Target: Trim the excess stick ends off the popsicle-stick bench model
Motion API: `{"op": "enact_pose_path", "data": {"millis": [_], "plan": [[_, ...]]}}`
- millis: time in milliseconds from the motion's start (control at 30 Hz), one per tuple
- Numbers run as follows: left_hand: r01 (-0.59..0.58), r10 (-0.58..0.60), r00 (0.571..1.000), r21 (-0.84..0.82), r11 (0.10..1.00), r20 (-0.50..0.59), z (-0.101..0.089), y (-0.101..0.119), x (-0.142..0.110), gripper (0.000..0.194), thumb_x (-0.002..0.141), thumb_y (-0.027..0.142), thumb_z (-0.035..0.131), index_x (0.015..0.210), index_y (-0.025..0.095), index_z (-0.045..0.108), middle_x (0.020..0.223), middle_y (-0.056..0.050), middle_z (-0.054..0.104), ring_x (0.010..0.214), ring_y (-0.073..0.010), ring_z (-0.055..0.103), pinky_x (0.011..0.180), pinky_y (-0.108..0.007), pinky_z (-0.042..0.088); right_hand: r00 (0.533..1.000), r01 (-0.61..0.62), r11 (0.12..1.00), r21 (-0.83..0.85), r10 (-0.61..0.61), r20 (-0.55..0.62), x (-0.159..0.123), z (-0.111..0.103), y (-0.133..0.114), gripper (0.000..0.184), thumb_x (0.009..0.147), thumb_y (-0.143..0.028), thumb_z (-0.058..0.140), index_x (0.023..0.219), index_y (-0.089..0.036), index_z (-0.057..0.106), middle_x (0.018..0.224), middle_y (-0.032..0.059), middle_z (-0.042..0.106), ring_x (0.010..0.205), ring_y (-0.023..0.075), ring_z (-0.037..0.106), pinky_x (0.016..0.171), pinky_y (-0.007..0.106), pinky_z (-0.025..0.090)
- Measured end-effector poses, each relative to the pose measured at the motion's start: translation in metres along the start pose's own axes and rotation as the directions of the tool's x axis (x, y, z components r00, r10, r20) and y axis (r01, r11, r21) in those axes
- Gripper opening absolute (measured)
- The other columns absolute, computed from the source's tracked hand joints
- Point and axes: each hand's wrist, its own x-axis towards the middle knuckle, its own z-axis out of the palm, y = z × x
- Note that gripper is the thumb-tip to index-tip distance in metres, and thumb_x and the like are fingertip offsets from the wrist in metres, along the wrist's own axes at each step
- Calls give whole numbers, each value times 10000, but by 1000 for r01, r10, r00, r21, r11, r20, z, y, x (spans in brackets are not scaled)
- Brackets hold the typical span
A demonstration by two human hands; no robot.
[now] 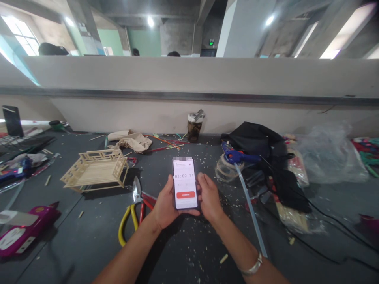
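Note:
A smartphone [185, 183] is held upright in front of me, its lit screen showing 02:00:11 above a red button. My left hand [166, 205] wraps its left side, with fingers passing under the bottom edge. At the right side, my right hand [209, 197] has its fingers curled in against the phone's edge. Just left of my left hand lie scissors with yellow handles [127, 225] and a red-handled tool [146, 202], partly hidden by my wrist. Further left stands a small wooden stick-built bed model [96, 169].
A blue glue gun [241, 156] with a long glue stick [251, 213] lies at right beside a black bag [254, 138] and plastic packaging [328, 157]. A cup [194, 128] stands by the partition [142, 112]. At left are a magenta device [29, 228] and cloth gloves [133, 142].

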Motion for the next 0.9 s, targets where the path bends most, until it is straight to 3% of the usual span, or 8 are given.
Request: {"op": "enact_pose_path", "data": {"millis": [133, 400, 567, 700, 900], "plan": [[2, -2, 1000, 12, 1000, -20, 0, 0, 0, 623, 913, 585, 303, 1353, 183, 481, 1264, -186, 601, 1045, -360, 626, 697, -513, 556, 1000, -1, 1000, -2, 1, 5, -1, 0, -1, 390, 717, -576, 665, 715, -204, 548, 559, -81, 459, 436, 60, 439, 322, 140, 300], [4, -3, 999, 30, 1000, -47, -1, 0, 0, 634, 902, 603, 312, 1330, 177, 504, 1245, -187, 612, 1036, -370, 627, 695, -528, 554, 999, -7, 999, 50, 5, 37, -1, -1, -1, 273, 747, -464, 672, 803, -202, 617, 570, -75, 474, 432, 42, 407, 314, 107, 246], [7, -5, 1000, 44, 999, -30, 0, -1, 1, 653, 901, 609, 303, 1322, 155, 509, 1256, -199, 600, 1019, -352, 635, 673, -484, 568, 999, 28, 993, 116, -32, 26, -1, -1, -4, 258, 776, -449, 636, 878, -214, 656, 716, -33, 605, 498, 62, 473, 320, 127, 247], [26, -21, 998, 72, 997, -61, 1, -1, 1, 675, 892, 627, 300, 1305, 143, 524, 1245, -205, 606, 1010, -349, 637, 659, -482, 573, 992, 106, 992, 63, -109, 55, -1, -1, -8, 283, 838, -450, 562, 954, -216, 671, 843, 3, 672, 598, 95, 544, 371, 155, 300], [32, -27, 998, 82, 996, -64, 0, -2, 1, 674, 888, 635, 303, 1314, 159, 517, 1266, -203, 593, 1022, -354, 632, 650, -488, 576, 988, 145, 989, -33, -143, 54, -4, -3, -14, 284, 828, -448, 578, 968, -218, 666, 770, -17, 654, 546, 98, 507, 385, 178, 299]]}}
